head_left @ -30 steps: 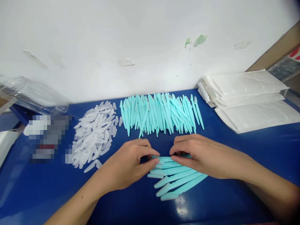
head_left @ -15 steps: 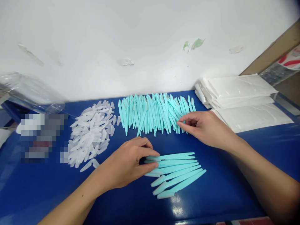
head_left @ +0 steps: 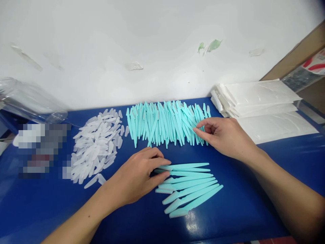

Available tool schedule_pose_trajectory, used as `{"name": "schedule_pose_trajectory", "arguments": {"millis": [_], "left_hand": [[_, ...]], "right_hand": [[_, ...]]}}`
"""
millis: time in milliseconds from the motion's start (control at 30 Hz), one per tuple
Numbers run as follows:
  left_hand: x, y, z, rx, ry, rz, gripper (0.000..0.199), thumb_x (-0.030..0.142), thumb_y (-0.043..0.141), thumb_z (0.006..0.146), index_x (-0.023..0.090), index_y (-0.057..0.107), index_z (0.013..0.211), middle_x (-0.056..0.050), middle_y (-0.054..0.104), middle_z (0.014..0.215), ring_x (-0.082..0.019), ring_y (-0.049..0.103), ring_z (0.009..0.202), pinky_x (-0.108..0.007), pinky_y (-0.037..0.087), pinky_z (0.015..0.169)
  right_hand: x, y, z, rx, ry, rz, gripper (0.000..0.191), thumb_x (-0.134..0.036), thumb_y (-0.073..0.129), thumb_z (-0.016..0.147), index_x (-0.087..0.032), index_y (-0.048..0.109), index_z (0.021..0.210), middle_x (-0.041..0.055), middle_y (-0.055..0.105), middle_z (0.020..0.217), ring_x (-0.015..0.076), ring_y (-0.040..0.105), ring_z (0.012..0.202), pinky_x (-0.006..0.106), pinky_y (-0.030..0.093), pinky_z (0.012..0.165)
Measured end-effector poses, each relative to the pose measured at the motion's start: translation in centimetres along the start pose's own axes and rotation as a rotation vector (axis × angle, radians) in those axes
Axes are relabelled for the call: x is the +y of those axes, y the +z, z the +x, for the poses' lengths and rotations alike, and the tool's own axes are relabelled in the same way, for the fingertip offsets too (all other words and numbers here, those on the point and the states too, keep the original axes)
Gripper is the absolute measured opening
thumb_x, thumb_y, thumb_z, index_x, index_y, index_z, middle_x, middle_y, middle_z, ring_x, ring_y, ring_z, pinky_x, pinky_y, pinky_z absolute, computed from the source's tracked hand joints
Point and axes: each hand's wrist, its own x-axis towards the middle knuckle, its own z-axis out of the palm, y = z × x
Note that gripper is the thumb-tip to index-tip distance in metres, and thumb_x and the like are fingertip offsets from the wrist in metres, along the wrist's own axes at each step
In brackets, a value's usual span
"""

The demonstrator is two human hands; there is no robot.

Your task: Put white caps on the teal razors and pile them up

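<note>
Turquoise eyebrow razors lie in a fanned row (head_left: 195,189) on the blue table (head_left: 142,223), blade ends to the left. My left hand (head_left: 142,173) has thumb and forefinger closed around the blade ends of the uppermost razors in this row; its fingers partly cover them. Behind the row spreads a dense heap of the same razors (head_left: 165,123). At the right side of that heap, my right hand (head_left: 219,134) pinches a razor at the thumb and fingertip; the exact contact is small and partly hidden.
A pile of translucent white blade caps (head_left: 95,149) lies left of the razor heap. White flat packets (head_left: 264,93) are stacked at back right. A clear plastic container (head_left: 30,101) stands at far left, and a white wall (head_left: 162,51) rises behind the table.
My left hand has shifted slightly up along the row, and the top razors lie a little more spread apart. My right hand's fingertips have moved slightly right and up at the heap.
</note>
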Motion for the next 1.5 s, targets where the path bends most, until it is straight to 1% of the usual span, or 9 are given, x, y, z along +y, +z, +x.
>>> {"name": "schedule_pose_trajectory", "arguments": {"millis": [167, 267, 400, 600, 800, 1000, 1167, 1367, 1500], "left_hand": [[-0.1, -0.1, 0.1, 0.025, -0.007, 0.021, 0.026, 0.029, 0.064, 0.106, 0.017, 0.079, 0.123, -0.010, 0.071, 0.113, -0.024, 0.068, 0.101, -0.036, 0.052, 0.082], [-0.1, -0.1, 0.3, 0.018, 0.009, 0.026, 0.024, 0.027, 0.063, 0.106, 0.019, 0.080, 0.121, -0.010, 0.072, 0.112, -0.023, 0.069, 0.098, -0.034, 0.052, 0.080], [-0.4, 0.0, 0.3, 0.050, 0.030, 0.050, 0.025, 0.023, 0.059, 0.107, 0.018, 0.080, 0.120, -0.010, 0.072, 0.112, -0.023, 0.069, 0.098, -0.034, 0.052, 0.081], [-0.8, 0.1, 0.1, 0.110, 0.056, 0.075, 0.024, 0.020, 0.058, 0.108, 0.021, 0.081, 0.116, -0.009, 0.070, 0.113, -0.021, 0.068, 0.098, -0.033, 0.052, 0.080], [-0.4, 0.0, 0.0, 0.075, 0.045, 0.041, 0.023, 0.025, 0.069, 0.103, 0.021, 0.079, 0.123, -0.009, 0.070, 0.117, -0.023, 0.068, 0.103, -0.032, 0.054, 0.079], [-0.3, 0.1, 0.1, 0.048, 0.070, 0.053, 0.019, 0.021, 0.066, 0.103, 0.022, 0.080, 0.116, -0.008, 0.071, 0.114, -0.021, 0.067, 0.098, -0.032, 0.054, 0.078], [-0.2, 0.1, 0.1, 0.044, 0.075, 0.026, 0.021, 0.025, 0.067, 0.104, 0.022, 0.078, 0.122, -0.008, 0.071, 0.120, -0.022, 0.068, 0.102, -0.033, 0.056, 0.083], [0.0, 0.5, 0.4, 0.018, 0.138, 0.052, 0.023, 0.024, 0.062, 0.107, 0.022, 0.081, 0.118, -0.008, 0.075, 0.121, -0.023, 0.068, 0.103, -0.040, 0.056, 0.094], [-0.1, 0.6, 0.4, 0.008, 0.156, 0.024, 0.022, 0.024, 0.064, 0.106, 0.023, 0.081, 0.119, -0.006, 0.077, 0.122, -0.023, 0.069, 0.107, -0.039, 0.056, 0.094]], "right_hand": [[0.0, 0.1, 0.0, -0.011, 0.008, -0.023, 0.026, -0.045, 0.070, 0.097, -0.020, 0.080, 0.097, -0.0027, 0.065, 0.064, 0.0138, 0.053, 0.051, 0.032, 0.041, 0.057], [-0.2, 0.1, 0.1, -0.020, 0.019, -0.024, 0.027, -0.044, 0.070, 0.097, -0.019, 0.081, 0.100, -0.0023, 0.066, 0.065, 0.0140, 0.055, 0.051, 0.032, 0.042, 0.058], [-0.1, 0.2, 0.2, -0.029, 0.022, -0.024, 0.028, -0.044, 0.070, 0.096, -0.019, 0.082, 0.100, -0.0018, 0.067, 0.065, 0.0140, 0.055, 0.050, 0.033, 0.043, 0.057], [0.1, 0.3, 0.1, -0.027, 0.022, -0.001, 0.026, -0.043, 0.071, 0.096, -0.020, 0.082, 0.100, -0.0029, 0.066, 0.064, 0.0132, 0.055, 0.049, 0.032, 0.043, 0.057], [-0.1, 0.4, 0.1, -0.026, 0.028, 0.008, 0.026, -0.042, 0.071, 0.096, -0.019, 0.083, 0.100, -0.0025, 0.066, 0.064, 0.0131, 0.053, 0.049, 0.032, 0.042, 0.057], [0.0, 0.3, 0.2, -0.018, 0.028, 0.015, 0.026, -0.042, 0.071, 0.096, -0.019, 0.083, 0.101, -0.0024, 0.066, 0.064, 0.0133, 0.053, 0.050, 0.032, 0.042, 0.059], [0.1, 0.5, 0.1, 0.016, 0.028, 0.041, 0.026, -0.042, 0.071, 0.095, -0.019, 0.083, 0.101, -0.0018, 0.067, 0.066, 0.0147, 0.057, 0.053, 0.033, 0.044, 0.060], [0.2, 0.4, 1.4, 0.108, 0.146, 0.010, 0.032, -0.044, 0.072, 0.091, -0.018, 0.083, 0.105, 0.0023, 0.074, 0.074, 0.0200, 0.065, 0.062, 0.036, 0.048, 0.065], [0.2, 0.4, 2.9, 0.052, 0.202, -0.047, 0.033, -0.047, 0.071, 0.090, -0.018, 0.084, 0.102, 0.0051, 0.079, 0.083, 0.0235, 0.070, 0.069, 0.039, 0.052, 0.072]]}}
